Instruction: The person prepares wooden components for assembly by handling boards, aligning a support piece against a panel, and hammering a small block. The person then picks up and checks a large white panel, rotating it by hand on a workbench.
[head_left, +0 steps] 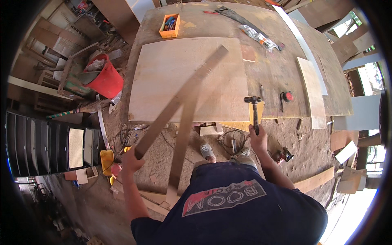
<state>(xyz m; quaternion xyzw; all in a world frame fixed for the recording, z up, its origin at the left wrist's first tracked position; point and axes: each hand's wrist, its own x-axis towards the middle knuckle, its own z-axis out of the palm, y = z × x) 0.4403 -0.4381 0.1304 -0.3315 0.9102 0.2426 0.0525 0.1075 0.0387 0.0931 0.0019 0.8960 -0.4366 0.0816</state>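
My left hand (pixel 132 160) is closed round the near end of a long brown wooden strip (pixel 163 118). That strip slants up and to the right over a pale plywood sheet (pixel 155 69). A second strip (pixel 183 139) meets it at a sharp angle over the sheet, and its near end hangs by my shirt; motion blur hides how they join. In my right hand (pixel 259 139) is a hammer (pixel 255 112), gripped by its handle, head pointing away from me at the sheet's right edge. Beside the hammer lie a slim tool (pixel 262 93) and a red-and-black tape measure (pixel 288 96).
The sheet rests on a big worktable (pixel 281 73). Toward the back are an orange box (pixel 170 26) of small items, a handsaw (pixel 241 21) and a plastic packet (pixel 258 37). A red bucket (pixel 107 77) stands left. Cables (pixel 230 141) and wood scraps litter the floor by my feet.
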